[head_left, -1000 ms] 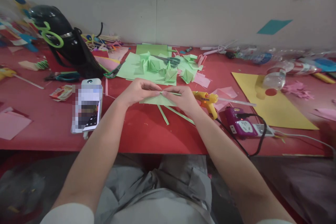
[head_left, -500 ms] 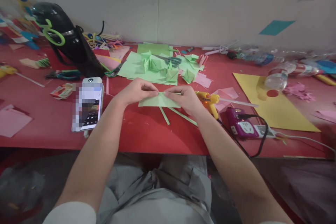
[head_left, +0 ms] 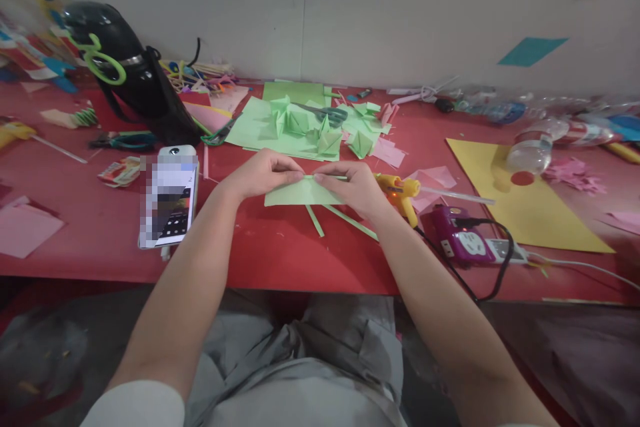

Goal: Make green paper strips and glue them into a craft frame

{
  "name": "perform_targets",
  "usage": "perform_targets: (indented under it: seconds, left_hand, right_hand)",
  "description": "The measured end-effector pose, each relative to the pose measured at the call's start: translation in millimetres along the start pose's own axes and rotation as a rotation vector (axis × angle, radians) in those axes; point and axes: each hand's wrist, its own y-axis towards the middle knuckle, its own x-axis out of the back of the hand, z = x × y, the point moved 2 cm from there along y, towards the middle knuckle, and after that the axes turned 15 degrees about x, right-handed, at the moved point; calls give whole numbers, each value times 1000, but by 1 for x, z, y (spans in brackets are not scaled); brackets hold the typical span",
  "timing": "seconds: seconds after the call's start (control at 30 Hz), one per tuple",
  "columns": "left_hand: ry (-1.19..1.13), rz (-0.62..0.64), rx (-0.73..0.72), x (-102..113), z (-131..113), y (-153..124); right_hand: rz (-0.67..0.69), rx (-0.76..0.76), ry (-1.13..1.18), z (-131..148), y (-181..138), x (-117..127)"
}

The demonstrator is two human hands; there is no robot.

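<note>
A folded piece of light green paper [head_left: 303,193] is held just above the red table, its long folded edge on the far side. My left hand [head_left: 265,173] pinches that edge left of its middle, thumb on top. Close beside it, my right hand [head_left: 347,183] pinches the same edge, the two thumbs nearly touching. Two thin green paper strips [head_left: 353,222] lie on the table under the paper. Beyond my hands, several folded green paper shapes [head_left: 329,140] rest on green sheets [head_left: 250,127] with a pair of scissors [head_left: 330,115].
A yellow glue gun [head_left: 400,190] lies right of my right hand, by a purple power socket [head_left: 460,240] with cables. Left stand a phone [head_left: 173,203] and a tall black bottle [head_left: 135,73]. A yellow sheet [head_left: 540,220] bears a plastic bottle [head_left: 530,150].
The far edge of the green paper looks slightly flatter under my thumbs. My hands keep their pinch in nearly the same place; the view has shifted a little.
</note>
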Motion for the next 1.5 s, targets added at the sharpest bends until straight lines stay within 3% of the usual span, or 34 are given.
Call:
perform_targets:
  seconds: [0.37, 0.8, 1.03, 1.17, 1.5]
  left_hand:
    - [-108, 44, 4, 3, -2, -3]
    - [-470, 34, 125, -11, 4, 8]
    - [-383, 49, 157, -5, 1, 4]
    - [-363, 85, 190, -4, 3, 5]
    - [-193, 20, 57, -7, 2, 5]
  right_hand:
    - [-35, -122, 176, -3, -1, -1]
    - [-126, -82, 198, -10, 1, -2]
    - [-70, 27, -46, 2, -1, -2]
    - [-19, 62, -65, 4, -1, -1]
    - [14, -22, -79, 4, -1, 1]
